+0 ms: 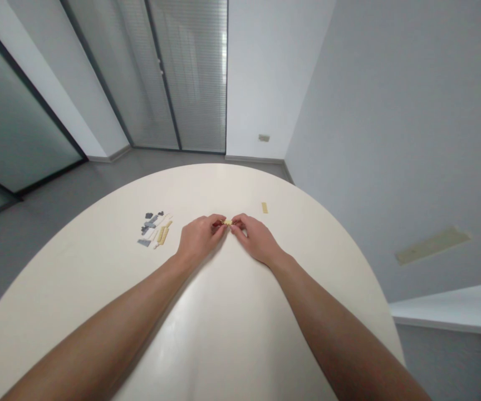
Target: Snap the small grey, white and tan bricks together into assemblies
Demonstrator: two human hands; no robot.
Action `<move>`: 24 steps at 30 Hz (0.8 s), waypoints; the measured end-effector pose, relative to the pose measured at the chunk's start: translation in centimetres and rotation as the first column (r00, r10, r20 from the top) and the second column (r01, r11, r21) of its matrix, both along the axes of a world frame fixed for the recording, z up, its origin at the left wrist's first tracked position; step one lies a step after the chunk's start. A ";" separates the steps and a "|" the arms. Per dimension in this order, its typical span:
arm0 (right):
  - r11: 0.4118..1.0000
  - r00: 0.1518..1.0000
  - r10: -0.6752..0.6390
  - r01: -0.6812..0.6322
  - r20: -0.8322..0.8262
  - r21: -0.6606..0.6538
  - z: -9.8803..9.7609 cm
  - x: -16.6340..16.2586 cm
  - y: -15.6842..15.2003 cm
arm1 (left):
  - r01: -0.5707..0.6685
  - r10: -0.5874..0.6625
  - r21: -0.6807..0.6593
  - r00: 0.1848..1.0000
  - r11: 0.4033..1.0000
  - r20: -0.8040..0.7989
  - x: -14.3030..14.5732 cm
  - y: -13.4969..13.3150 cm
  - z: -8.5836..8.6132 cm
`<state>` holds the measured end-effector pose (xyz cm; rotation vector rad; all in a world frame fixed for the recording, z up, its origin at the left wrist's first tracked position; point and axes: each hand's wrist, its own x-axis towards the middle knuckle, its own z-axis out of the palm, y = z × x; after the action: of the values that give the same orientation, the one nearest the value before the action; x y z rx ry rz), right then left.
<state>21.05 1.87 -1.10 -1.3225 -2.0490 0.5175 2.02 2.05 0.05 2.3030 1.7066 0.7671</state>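
Near the middle of the white round table (224, 323), my two hands meet around a small yellow piece (227, 222). My left hand (201, 234) pinches it from the left with thumb and fingers. On the other side, my right hand (255, 234) is closed in a pinch at the piece's right end. The fingertips cover most of it, so its full shape is hidden. To the left of my left hand lies a loose group of small building pieces: yellow bricks (162, 235), grey pieces (144, 243) and dark pieces (149, 215).
A flat yellow strip (264, 208) lies on the table beyond my right hand. The table's curved far edge (224, 165) faces a glass partition with blinds (199, 78). A grey-white wall (411, 139) with a tape strip (432, 245) rises at the right.
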 end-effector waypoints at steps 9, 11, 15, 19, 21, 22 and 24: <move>1.000 0.999 -0.005 0.004 0.043 0.025 0.1 0.0 0.0 | 0.005 -0.005 -0.017 1.000 1.000 -0.011 -0.1 0.2 -0.3; 1.000 0.999 -0.010 0.009 0.047 0.024 0.1 0.0 -0.1 | 0.014 -0.014 -0.011 1.000 1.000 -0.006 -0.1 0.3 -0.4; 1.000 0.999 -0.018 0.017 0.040 0.014 0.1 -0.1 -0.1 | 0.052 -0.052 -0.014 0.998 0.999 0.024 -0.1 0.5 -0.5; 1.000 0.999 -0.023 0.022 0.035 0.015 0.2 -0.1 -0.1 | 0.084 -0.083 -0.014 0.996 0.996 0.034 -0.2 0.6 -0.6; 1.000 0.999 -0.025 0.025 0.040 0.010 0.2 -0.1 -0.1 | 0.102 -0.102 -0.013 0.994 0.995 0.038 -0.2 0.7 -0.6; 1.000 0.999 -0.025 0.024 0.043 0.008 0.3 -0.1 -0.2 | 0.111 -0.111 -0.012 0.993 0.994 0.040 -0.2 0.7 -0.7; 1.000 0.999 -0.025 0.025 0.047 0.004 0.4 -0.1 -0.2 | 0.125 -0.124 -0.010 0.991 0.992 0.043 -0.2 0.7 -0.7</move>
<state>20.95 1.64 -0.74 -1.3688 -2.0677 0.4760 1.85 2.72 -0.64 2.3414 1.5289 0.7730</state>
